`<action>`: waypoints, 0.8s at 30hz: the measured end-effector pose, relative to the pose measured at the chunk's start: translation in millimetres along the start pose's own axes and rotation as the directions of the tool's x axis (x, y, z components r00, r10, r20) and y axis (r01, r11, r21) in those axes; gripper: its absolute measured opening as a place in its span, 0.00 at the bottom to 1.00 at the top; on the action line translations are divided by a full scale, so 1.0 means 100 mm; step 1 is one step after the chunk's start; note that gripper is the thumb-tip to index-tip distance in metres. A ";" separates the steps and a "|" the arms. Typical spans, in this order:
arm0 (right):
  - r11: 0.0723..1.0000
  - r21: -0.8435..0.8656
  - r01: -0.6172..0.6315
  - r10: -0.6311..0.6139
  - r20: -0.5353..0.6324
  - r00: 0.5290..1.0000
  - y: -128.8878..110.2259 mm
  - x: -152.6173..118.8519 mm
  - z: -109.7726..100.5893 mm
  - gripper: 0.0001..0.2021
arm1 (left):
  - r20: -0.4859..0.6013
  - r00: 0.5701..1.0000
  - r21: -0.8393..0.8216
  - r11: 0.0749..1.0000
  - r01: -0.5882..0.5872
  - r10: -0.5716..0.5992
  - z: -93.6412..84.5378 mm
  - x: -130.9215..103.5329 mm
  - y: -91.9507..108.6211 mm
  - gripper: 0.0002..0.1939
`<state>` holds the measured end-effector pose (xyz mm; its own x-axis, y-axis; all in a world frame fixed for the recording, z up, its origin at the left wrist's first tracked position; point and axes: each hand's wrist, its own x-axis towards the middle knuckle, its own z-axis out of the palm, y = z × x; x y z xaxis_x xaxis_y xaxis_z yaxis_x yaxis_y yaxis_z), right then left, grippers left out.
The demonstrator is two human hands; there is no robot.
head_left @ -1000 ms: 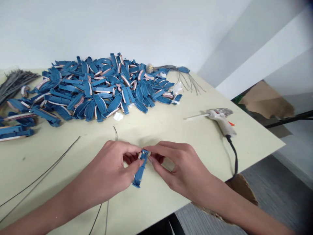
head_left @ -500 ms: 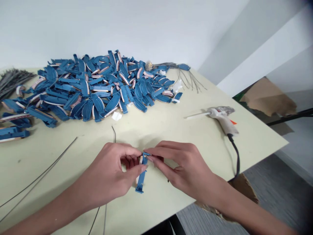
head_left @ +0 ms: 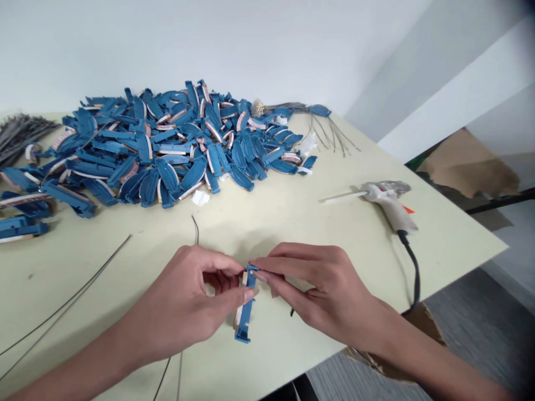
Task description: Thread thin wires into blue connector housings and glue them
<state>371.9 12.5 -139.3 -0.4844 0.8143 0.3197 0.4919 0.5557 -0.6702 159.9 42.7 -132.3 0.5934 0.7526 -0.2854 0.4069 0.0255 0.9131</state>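
Between thumb and fingers, my left hand [head_left: 204, 295] grips a blue plastic piece [head_left: 246, 312] with a pale strip along its left side. The piece points down toward the table's front edge. At its top end, the fingertips of my right hand [head_left: 317, 278] are pinched together, touching the blue corner; a tiny light-coloured bit shows there, too small to make out. A thin dark wire [head_left: 195, 228] emerges above my left hand, and a short dark tip [head_left: 292, 312] pokes out below my right hand.
Many similar blue pieces [head_left: 167, 150] are heaped at the back of the table [head_left: 276, 217]. A glue gun [head_left: 388, 206] with a black cord lies to the right. Grey wires [head_left: 25, 133] are bundled at the far left; two long wires [head_left: 83, 289] lie at the front left.
The view has shifted slightly, with the glue gun and table edge now farther right. Both hands remain on the blue piece, which appears slightly lower.
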 end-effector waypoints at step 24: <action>0.990 -0.112 0.082 -0.091 -0.073 0.993 -0.03 -0.08 0.03 0.07 | -0.087 0.991 0.145 0.985 -0.093 0.106 0.08 -0.10 0.00 0.10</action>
<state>371.7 3.4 -141.8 -0.4733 0.7705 0.4269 0.5285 0.6361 -0.5622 159.7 30.4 -131.7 0.5707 0.8053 -0.1607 0.4467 -0.1402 0.8836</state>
